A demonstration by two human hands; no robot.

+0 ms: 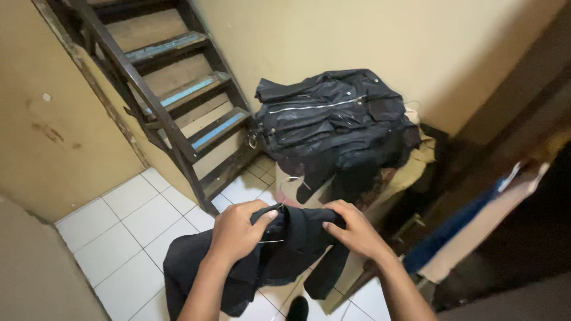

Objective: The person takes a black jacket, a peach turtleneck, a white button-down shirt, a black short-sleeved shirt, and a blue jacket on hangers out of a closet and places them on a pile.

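Gripping a dark shirt [279,249] with my left hand [238,232] and right hand [357,229], both closed on it above the tiled floor [119,232]. Jacket [333,125] tops a pile ahead; stairs [178,89] stand left, walls close.

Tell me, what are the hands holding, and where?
Both hands, left hand and right hand, grip a dark shirt at its top, by the shoulders, around a wire hanger.

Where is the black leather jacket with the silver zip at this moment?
In the head view, the black leather jacket lies atop a pile of clothes against the cream wall, right of the wooden stairs, beyond both hands.
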